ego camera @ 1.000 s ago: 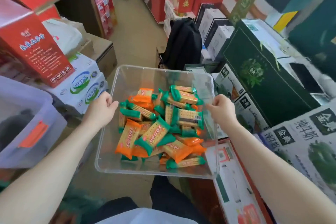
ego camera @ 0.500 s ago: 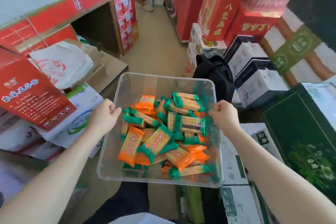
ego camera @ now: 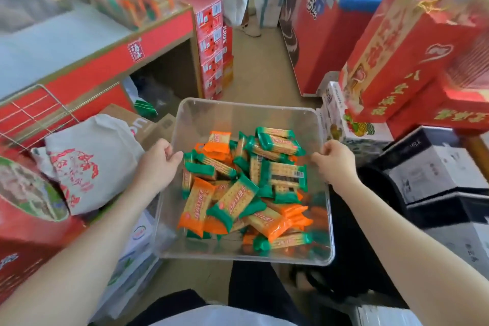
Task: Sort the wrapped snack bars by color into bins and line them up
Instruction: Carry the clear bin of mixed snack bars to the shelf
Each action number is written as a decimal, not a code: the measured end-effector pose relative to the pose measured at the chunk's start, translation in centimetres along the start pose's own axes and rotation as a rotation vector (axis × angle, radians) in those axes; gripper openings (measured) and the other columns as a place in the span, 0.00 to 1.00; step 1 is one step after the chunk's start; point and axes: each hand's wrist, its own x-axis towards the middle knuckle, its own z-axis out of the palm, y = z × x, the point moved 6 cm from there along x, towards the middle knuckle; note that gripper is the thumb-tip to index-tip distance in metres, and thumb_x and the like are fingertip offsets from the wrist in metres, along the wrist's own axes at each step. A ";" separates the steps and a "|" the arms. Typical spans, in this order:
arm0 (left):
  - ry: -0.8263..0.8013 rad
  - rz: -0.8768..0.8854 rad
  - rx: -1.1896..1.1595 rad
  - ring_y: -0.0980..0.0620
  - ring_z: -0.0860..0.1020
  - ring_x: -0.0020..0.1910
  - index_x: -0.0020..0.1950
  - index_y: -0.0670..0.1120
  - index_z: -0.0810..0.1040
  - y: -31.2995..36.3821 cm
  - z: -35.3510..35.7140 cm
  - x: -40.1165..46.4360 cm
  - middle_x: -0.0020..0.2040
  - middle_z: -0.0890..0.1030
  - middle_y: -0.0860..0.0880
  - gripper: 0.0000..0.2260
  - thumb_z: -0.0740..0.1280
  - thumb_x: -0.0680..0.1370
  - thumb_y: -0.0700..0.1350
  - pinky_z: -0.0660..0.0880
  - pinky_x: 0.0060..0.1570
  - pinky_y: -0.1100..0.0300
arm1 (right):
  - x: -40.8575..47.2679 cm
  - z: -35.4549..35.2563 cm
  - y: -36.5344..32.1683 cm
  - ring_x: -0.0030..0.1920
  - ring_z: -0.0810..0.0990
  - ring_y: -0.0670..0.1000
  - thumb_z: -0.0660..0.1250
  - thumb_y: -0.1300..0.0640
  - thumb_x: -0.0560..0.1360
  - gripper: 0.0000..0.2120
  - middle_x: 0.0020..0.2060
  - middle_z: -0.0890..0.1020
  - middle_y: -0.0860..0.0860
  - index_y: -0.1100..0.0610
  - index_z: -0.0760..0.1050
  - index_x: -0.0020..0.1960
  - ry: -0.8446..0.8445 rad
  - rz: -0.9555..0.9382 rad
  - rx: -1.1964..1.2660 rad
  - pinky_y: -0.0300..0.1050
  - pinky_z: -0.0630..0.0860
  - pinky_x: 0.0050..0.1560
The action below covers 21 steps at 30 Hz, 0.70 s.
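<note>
Clear plastic bin [ego camera: 246, 114] held off the floor at frame centre, carried by its two side rims. Left hand [ego camera: 156, 167] grips the rim at 9 o'clock, fingers curled over the edge; right hand [ego camera: 334, 164] grips the opposite rim at 3 o'clock, likewise clamped on it. Both forearms extended.

Contents: a loose heap of wrapped snack bars [ego camera: 246, 188], orange-ended and green-ended wrappers mixed, lying at all angles and overlapping. Heap sits toward the near and right part of the bin; the far wall region at 12 o'clock is bare. No sorting by colour evident inside this bin, no rows.

Surroundings: red desk [ego camera: 148, 42] at 10 o'clock, bearing another clear bin [ego camera: 137, 0] with what looks like more orange and green wrappers; blurred, count unreadable. White printed bag [ego camera: 90, 164] at 9 o'clock, just beside the left hand. Red cartons at 1–2 o'clock, black backpack [ego camera: 352, 233] under the bin's right side.

Judgement: step in hand is transport of the unsorted stock, before any sorting proper. Task is near its start for this batch.

Next move calls for setting the bin down level on a stable surface, probably the desk, then freeing at least one hand to pick bars out by colour. Tilting risks the heap sliding to one wall.
</note>
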 end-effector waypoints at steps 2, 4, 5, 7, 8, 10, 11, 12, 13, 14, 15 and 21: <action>0.044 -0.032 -0.029 0.50 0.67 0.31 0.34 0.46 0.61 1.4 0.5 4.0 0.30 0.67 0.48 0.16 0.63 0.78 0.46 0.60 0.29 0.59 | 5.6 1.0 -2.4 0.36 0.73 0.53 0.66 0.61 0.72 0.13 0.32 0.74 0.51 0.55 0.64 0.33 -0.043 -0.054 -0.009 0.45 0.71 0.33; 0.084 -0.061 -0.048 0.50 0.67 0.31 0.34 0.46 0.61 2.9 0.8 8.0 0.30 0.67 0.47 0.16 0.63 0.78 0.45 0.60 0.29 0.59 | 11.0 1.8 -5.0 0.36 0.74 0.50 0.65 0.60 0.73 0.10 0.34 0.74 0.50 0.55 0.66 0.36 -0.099 -0.082 0.008 0.41 0.69 0.31; 0.098 -0.082 -0.043 0.49 0.68 0.32 0.34 0.46 0.61 3.6 0.8 9.9 0.30 0.67 0.47 0.16 0.63 0.78 0.45 0.60 0.29 0.59 | 13.5 2.0 -6.3 0.36 0.74 0.48 0.65 0.60 0.74 0.10 0.34 0.74 0.50 0.56 0.67 0.36 -0.119 -0.094 0.007 0.40 0.68 0.30; 0.115 -0.124 -0.037 0.45 0.69 0.33 0.35 0.46 0.61 5.0 0.6 13.2 0.30 0.68 0.47 0.15 0.62 0.78 0.47 0.62 0.31 0.57 | 18.2 2.2 -9.0 0.33 0.71 0.46 0.65 0.61 0.73 0.10 0.33 0.73 0.49 0.57 0.66 0.36 -0.126 -0.137 -0.002 0.40 0.67 0.29; 0.125 -0.141 -0.047 0.45 0.69 0.33 0.36 0.46 0.61 5.7 0.3 14.8 0.31 0.68 0.47 0.15 0.62 0.78 0.47 0.62 0.32 0.56 | 20.6 2.3 -10.6 0.32 0.70 0.47 0.64 0.61 0.73 0.10 0.32 0.72 0.49 0.57 0.66 0.36 -0.124 -0.162 0.002 0.41 0.66 0.29; 0.153 -0.172 -0.071 0.47 0.68 0.32 0.36 0.46 0.61 6.9 -0.4 17.8 0.31 0.67 0.47 0.14 0.61 0.79 0.47 0.61 0.31 0.56 | 25.0 2.9 -13.9 0.33 0.69 0.50 0.64 0.61 0.72 0.10 0.31 0.71 0.50 0.57 0.65 0.35 -0.127 -0.209 0.009 0.42 0.65 0.30; 0.177 -0.185 -0.086 0.48 0.67 0.31 0.37 0.46 0.61 7.4 -0.9 19.2 0.31 0.67 0.47 0.14 0.61 0.79 0.47 0.60 0.30 0.56 | 27.0 3.3 -15.6 0.34 0.69 0.51 0.64 0.62 0.71 0.10 0.31 0.71 0.50 0.57 0.65 0.35 -0.138 -0.225 0.014 0.43 0.65 0.31; 0.208 -0.196 -0.105 0.49 0.66 0.31 0.37 0.45 0.61 7.8 -1.5 20.4 0.31 0.66 0.48 0.14 0.62 0.79 0.46 0.59 0.29 0.57 | 28.9 3.8 -17.2 0.35 0.70 0.52 0.64 0.62 0.71 0.10 0.32 0.72 0.51 0.57 0.65 0.34 -0.155 -0.238 0.020 0.43 0.65 0.32; 0.244 -0.210 -0.130 0.49 0.66 0.32 0.37 0.44 0.62 8.1 -2.2 21.6 0.32 0.66 0.47 0.13 0.62 0.78 0.46 0.60 0.30 0.57 | 30.6 4.4 -18.8 0.36 0.70 0.52 0.64 0.62 0.71 0.09 0.32 0.72 0.52 0.57 0.66 0.35 -0.176 -0.252 0.030 0.44 0.67 0.34; 0.280 -0.224 -0.157 0.49 0.66 0.32 0.37 0.44 0.62 8.2 -3.0 22.9 0.32 0.66 0.47 0.13 0.62 0.78 0.45 0.60 0.31 0.58 | 32.2 5.1 -20.5 0.36 0.71 0.53 0.64 0.61 0.70 0.08 0.33 0.73 0.52 0.57 0.66 0.35 -0.199 -0.269 0.039 0.44 0.68 0.35; 0.313 -0.236 -0.175 0.49 0.66 0.32 0.37 0.45 0.62 8.2 -3.8 24.2 0.33 0.66 0.47 0.13 0.63 0.78 0.45 0.60 0.31 0.58 | 33.7 5.9 -22.4 0.36 0.72 0.54 0.64 0.61 0.69 0.07 0.33 0.73 0.52 0.57 0.67 0.35 -0.220 -0.287 0.053 0.46 0.69 0.36; 0.491 -0.269 -0.154 0.47 0.67 0.32 0.34 0.48 0.61 7.1 -8.8 32.1 0.30 0.67 0.51 0.16 0.65 0.77 0.44 0.60 0.30 0.59 | 40.6 11.5 -32.5 0.32 0.70 0.53 0.66 0.61 0.67 0.10 0.30 0.71 0.51 0.55 0.65 0.32 -0.321 -0.368 0.143 0.45 0.66 0.32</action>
